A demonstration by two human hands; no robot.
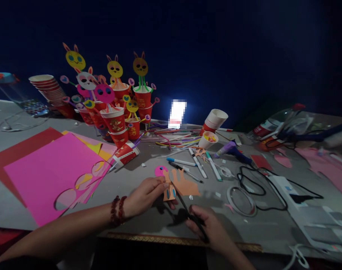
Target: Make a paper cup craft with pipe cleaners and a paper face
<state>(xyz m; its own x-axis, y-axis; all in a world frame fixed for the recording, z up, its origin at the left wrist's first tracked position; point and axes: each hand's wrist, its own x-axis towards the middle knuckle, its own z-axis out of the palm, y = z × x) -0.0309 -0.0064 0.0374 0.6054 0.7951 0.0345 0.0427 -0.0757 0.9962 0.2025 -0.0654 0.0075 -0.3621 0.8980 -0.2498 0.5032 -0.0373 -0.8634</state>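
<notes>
My left hand (148, 193) is closed on a small piece of orange paper (170, 194) that bears two blue oval drawings. Black-handled scissors (197, 224) are in my right hand (207, 225), their blades reaching up to the right edge of that piece. Whether the blades are parted is hard to make out. Just behind, a larger cut sheet of orange paper (188, 185) lies flat on the table. A pink paper disc with a drawn eye (160, 171) lies beyond my left fingertips, partly covered by the held paper.
Pink sheets (55, 172) with round holes lie at left. Behind them stand red paper cups with rabbit-face figures (114, 122). Several markers (197, 163), a tape roll (241, 201), black cable (272, 208) and a white power strip (294, 213) spread rightward. A phone glows (177, 113) at the back.
</notes>
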